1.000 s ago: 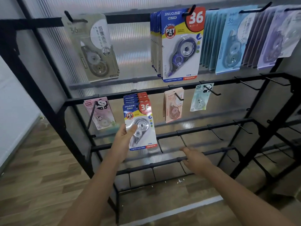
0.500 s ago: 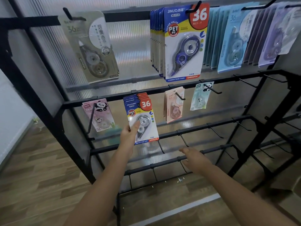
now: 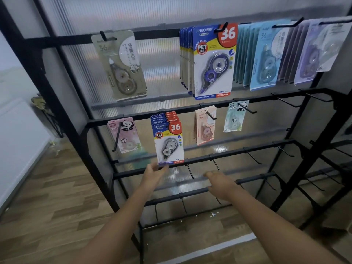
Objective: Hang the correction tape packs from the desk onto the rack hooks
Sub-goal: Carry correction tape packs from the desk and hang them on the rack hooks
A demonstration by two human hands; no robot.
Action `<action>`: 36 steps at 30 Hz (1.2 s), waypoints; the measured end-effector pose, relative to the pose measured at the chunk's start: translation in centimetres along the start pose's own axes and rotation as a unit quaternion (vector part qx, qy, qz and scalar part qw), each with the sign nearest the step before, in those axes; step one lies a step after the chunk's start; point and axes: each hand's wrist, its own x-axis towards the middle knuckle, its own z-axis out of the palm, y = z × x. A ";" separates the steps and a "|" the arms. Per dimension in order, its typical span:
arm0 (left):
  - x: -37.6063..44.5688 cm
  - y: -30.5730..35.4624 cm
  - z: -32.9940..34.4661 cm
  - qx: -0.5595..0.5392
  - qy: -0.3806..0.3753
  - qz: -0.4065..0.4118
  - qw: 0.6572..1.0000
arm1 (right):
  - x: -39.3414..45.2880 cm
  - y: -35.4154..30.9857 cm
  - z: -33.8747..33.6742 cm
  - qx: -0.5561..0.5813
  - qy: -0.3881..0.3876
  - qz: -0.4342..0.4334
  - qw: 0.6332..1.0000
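Note:
A blue, yellow and red correction tape pack (image 3: 168, 142) hangs at the front of a stack of like packs on a second-row hook of the black rack (image 3: 224, 158). My left hand (image 3: 154, 174) sits just under the pack's bottom edge with relaxed fingers, its fingertips at or near the card; it grips nothing. My right hand (image 3: 219, 182) hovers lower right, in front of the bare third and fourth bars, loosely curled and holding nothing. The desk is out of view.
The top row carries a beige pack (image 3: 121, 65), a big blue stack (image 3: 211, 61) and pale blue and purple stacks (image 3: 266, 56). The second row has a pink panda pack (image 3: 125, 136), a peach pack (image 3: 205, 125) and a green panda pack (image 3: 234, 117). The lower hooks (image 3: 252, 158) are bare.
My left hand let go of the blue pack and dropped below it; the pack now hangs on its hook. My right hand stayed near the lower bars. The view tilted upward.

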 end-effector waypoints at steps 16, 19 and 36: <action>-21.3 0.0 -11.1 0.508 0.088 -0.041 0.856 | -5.3 -19.6 -2.6 -0.197 -0.008 -0.289 0.937; -28.3 -0.7 -17.1 0.507 0.163 -0.088 0.842 | -9.2 -28.2 -1.4 -0.210 -0.021 -0.349 0.913; -81.9 -23.3 -44.3 0.359 0.377 -0.472 0.711 | -53.1 -69.6 20.4 -0.189 -0.078 -0.715 0.669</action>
